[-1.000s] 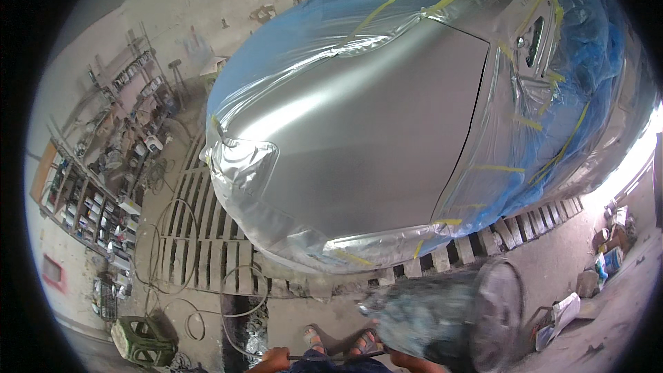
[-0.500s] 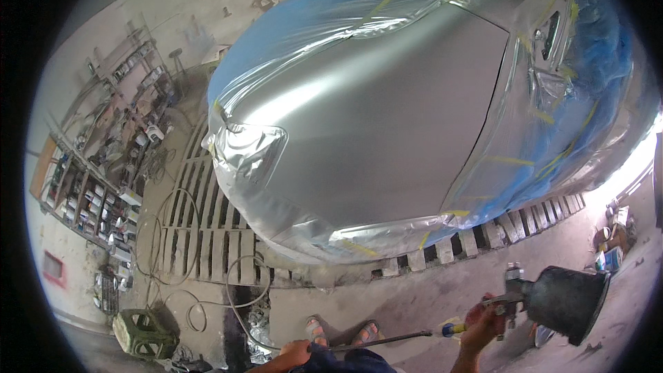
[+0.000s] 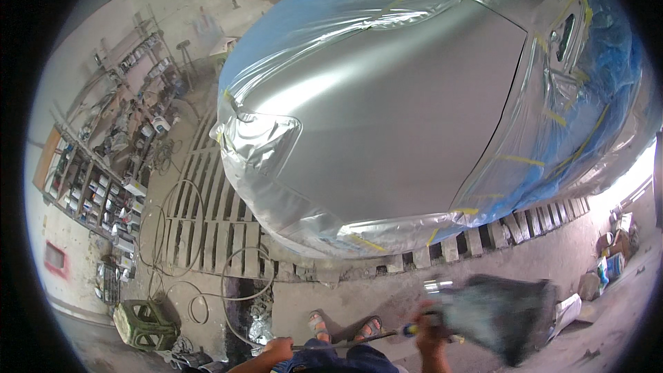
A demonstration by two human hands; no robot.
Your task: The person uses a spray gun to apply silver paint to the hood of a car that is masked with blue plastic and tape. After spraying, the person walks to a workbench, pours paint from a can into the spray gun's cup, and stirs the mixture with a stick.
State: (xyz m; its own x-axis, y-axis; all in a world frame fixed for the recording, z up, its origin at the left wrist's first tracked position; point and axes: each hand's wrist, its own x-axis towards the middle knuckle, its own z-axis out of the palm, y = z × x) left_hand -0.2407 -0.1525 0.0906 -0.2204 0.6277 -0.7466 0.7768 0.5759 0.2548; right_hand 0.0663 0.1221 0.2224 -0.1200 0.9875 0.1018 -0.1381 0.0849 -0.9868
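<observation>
Gripping a spray gun (image 3: 440, 294) in the closed right hand (image 3: 431, 340), below and right of the silver car hood (image 3: 394, 124), with the dark paint cup (image 3: 507, 314) extending rightward in a blur. Closed around the air hose (image 3: 376, 336) with the left hand (image 3: 280, 349), straight below the hood. Cannot tell the right fingers' exact placing through that blur. Note blue masking film (image 3: 601, 83) around the hood, with strips of yellow tape (image 3: 523, 160) on it; slatted grating (image 3: 196, 245) left of the hood; a green stool (image 3: 128, 326) far below left of it. Probably managing gun and hose between spray passes, well apart from the hood. Next, likely calls for steadying the cup, aiming at the hood and keeping the hose off the finish.
</observation>
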